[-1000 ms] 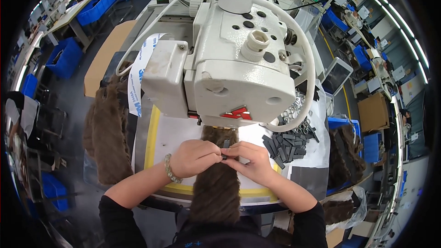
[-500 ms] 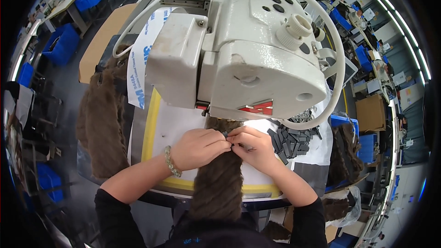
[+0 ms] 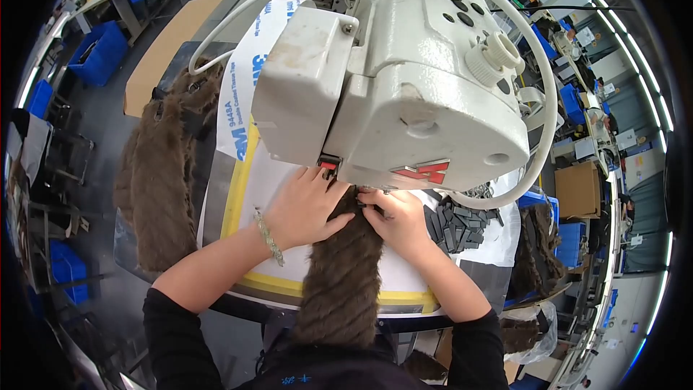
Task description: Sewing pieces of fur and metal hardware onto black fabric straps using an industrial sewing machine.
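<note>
Across the near edge of the desk (image 3: 482, 282), in the head view, hangs a brown fur strip (image 3: 343, 274), its far end under the head of a white machine (image 3: 393, 115). The left hand (image 3: 307, 206) lies on the strip's left border, palm down, its fingers released and spread, the thumb across the fur. The right hand (image 3: 395, 220) has thumb and forefinger drawn together at a small dark piece (image 3: 359, 201) on the strip; whether they grip it, I cannot tell.

Toward the desk's right edge lies a pile of flat black pieces (image 3: 456, 225). Over the left edge drapes another brown fur piece (image 3: 164, 195).

Writing shows on a white band (image 3: 234, 105) beside the machine: blue print, large and small, running lengthwise. The machine's front bears a red and silver emblem (image 3: 422, 171); the black top (image 3: 339, 372) carries small blue characters.
</note>
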The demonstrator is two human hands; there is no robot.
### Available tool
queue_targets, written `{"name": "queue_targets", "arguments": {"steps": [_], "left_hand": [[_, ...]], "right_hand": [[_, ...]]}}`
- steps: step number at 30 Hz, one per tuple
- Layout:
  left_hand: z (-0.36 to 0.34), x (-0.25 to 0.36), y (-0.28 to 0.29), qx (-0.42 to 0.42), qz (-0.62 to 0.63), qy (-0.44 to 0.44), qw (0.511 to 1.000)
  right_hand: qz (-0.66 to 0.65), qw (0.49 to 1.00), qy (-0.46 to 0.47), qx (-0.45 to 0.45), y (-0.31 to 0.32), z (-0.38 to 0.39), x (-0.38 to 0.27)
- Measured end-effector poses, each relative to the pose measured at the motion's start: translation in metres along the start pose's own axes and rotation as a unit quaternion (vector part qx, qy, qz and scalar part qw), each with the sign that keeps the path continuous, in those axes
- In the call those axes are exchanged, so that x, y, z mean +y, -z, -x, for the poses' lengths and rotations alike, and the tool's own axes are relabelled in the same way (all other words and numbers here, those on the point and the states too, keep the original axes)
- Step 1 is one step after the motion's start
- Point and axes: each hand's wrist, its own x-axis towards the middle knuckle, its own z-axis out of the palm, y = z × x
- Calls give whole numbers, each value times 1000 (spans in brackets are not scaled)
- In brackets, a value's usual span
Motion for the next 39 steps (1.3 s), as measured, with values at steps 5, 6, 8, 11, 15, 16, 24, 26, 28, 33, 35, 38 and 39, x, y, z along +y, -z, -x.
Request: {"name": "queue_targets", "arguments": {"steps": [5,6,8,11,15,16,24,26,28,33,35,38,39], "left_hand": [[-3,-1,1,-28,-1,-2,1000],[-3,-1,1,-33,-9,-11,999],[-3,0,0,-38,-16,-19,999],[-4,4,-3,-9,-46,-18,999],[-3,8,-5,-7,-71,-13,997],[-2,9,-6,-5,-76,-15,997],[-2,13,-6,-6,-101,-23,995],[-3,13,-6,-3,-103,-25,994],[-4,12,-5,-7,-104,-32,994],[-2,7,-7,6,-88,-47,995],[2,3,-10,13,-79,-60,995],[8,-2,-10,-14,-49,-60,997],[8,-4,-8,-5,-17,-44,999]], "right_hand": [[-20,999,-22,-44,4,-3,3],[-20,999,-23,-44,4,-3,2],[-39,998,-38,-40,5,-2,3],[-34,998,-34,-40,6,-2,3],[-52,998,-3,26,11,0,-3],[-34,997,4,68,13,3,-4],[10,997,3,72,5,-3,2],[13,998,-1,67,2,-1,6],[17,998,-5,62,1,-1,7],[3,996,17,84,-1,-12,-2],[-2,998,0,68,-3,-11,-2],[-8,998,-38,42,-4,-10,-4],[-7,998,-57,30,-4,-9,-4]]}}
